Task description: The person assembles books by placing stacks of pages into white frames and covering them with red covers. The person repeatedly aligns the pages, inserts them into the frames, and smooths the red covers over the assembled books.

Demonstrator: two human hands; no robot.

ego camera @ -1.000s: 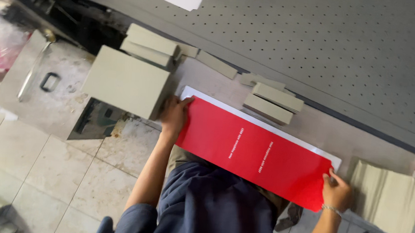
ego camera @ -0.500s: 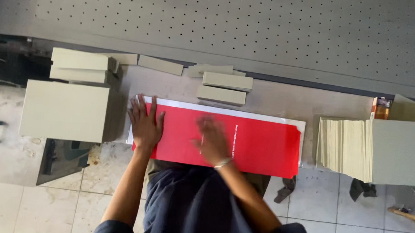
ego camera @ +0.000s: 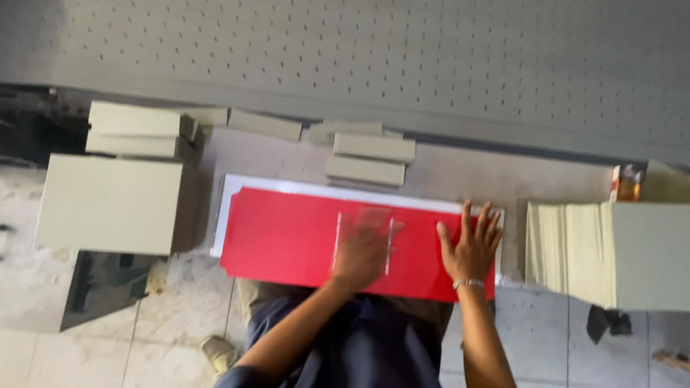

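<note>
matt red paper sheet [ego camera: 300,244] — grey board stacks [ego camera: 106,204]

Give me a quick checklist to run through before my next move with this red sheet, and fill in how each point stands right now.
1. Red sheet lies flat on the white board: ok, no lifted corner shows.
2. Right hand pressed flat on the sheet, fingers spread: ok.
3. Left hand placed on the sheet's middle: cannot tell exactly, it is motion-blurred.
4. Sheet squared to the board: ok along the far edge, where a thin white margin shows; the near edge overhangs the table toward the body.
5. Small grey strips kept off the sheet: ok, they lie beyond the board.
6. Stack of grey boards at the right apart from the sheet: ok, a gap shows.
</note>
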